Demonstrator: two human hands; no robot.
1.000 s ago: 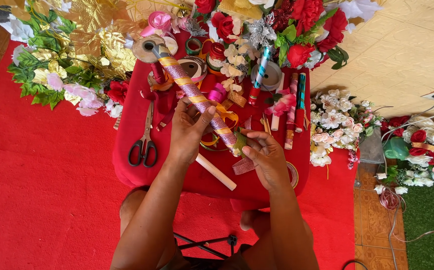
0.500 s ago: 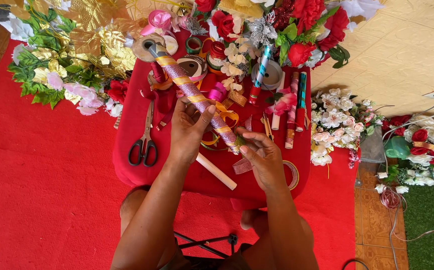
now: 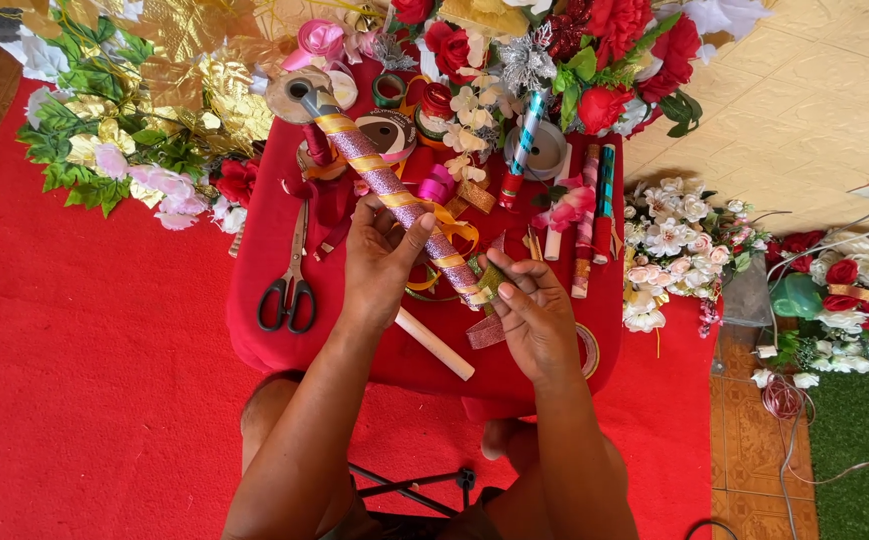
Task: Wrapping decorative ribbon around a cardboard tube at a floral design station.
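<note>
Both hands [image 3: 454,280] on ribbon-wrapped stick [image 3: 394,190], perhaps glittery

A small bench [image 3: 264,340] draped in red cloth stands under my hands. Black-handled scissors [image 3: 291,285] lie on it just left of my left hand [image 3: 379,262], a white stick [image 3: 434,343] below it, and ribbon spools [image 3: 390,130] beyond.

left hand [image 3: 379,262] curled in a grip, right hand [image 3: 534,322] pinching
</note>
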